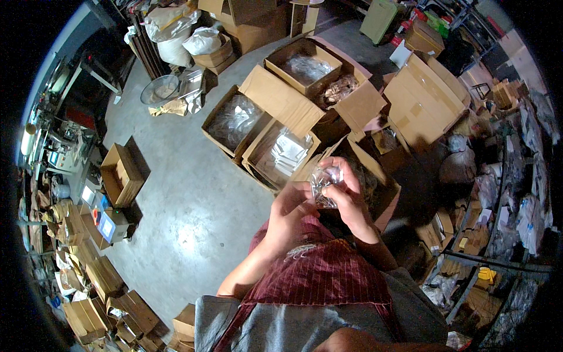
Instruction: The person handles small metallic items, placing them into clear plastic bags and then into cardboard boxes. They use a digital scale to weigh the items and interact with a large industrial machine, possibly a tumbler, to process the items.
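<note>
Held between the thumb and curled fingers of the right hand (350, 202) is a small clear bag (323, 178) with shiny contents, raised in front of the maroon apron (331, 273). Beside it, the left hand (291, 206) is half curled at the bag's near-left edge; whether its fingers pinch the plastic cannot be told. Beyond lie white packets (287, 151) in an open carton, clear plastic wrapping (236, 117) in another, and a raised cardboard flap (280, 97) between cartons. Hands and bag partly cover a shadowed carton below, its contents indistinct. Glare obscures the bag's contents; the rim darkens the right-hand shelving (448, 256).
</note>
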Available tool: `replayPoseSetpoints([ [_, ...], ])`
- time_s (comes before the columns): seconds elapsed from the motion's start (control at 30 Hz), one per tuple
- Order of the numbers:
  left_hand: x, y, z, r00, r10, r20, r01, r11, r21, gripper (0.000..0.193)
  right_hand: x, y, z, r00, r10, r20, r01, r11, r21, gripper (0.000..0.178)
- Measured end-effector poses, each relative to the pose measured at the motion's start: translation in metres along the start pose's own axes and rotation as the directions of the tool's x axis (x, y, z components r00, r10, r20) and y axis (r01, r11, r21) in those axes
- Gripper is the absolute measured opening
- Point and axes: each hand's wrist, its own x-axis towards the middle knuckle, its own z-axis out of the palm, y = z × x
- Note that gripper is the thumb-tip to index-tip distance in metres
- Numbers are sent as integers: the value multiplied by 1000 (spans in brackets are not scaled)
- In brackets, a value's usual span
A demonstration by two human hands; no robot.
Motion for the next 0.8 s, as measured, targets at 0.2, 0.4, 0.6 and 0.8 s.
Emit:
replayPoseSetpoints([
  [0.2,4,3,-9,997,-71,16,69,994,83,21,1,2,-7,998,-59,1,58,994,-97,44],
  [0.4,10,8,-10,991,-134,19,131,985,116,16,1,9,-14,994,-107,35,111,980,-165,46],
  [0.6,16,-3,-18,989,-138,45,135,988,73,14,1,10,-13,991,-112,77,125,974,-191,47],
  [0.8,16,-2,-17,989,-137,54,135,989,56,14,1,16,-18,986,-139,96,159,955,-251,47],
])
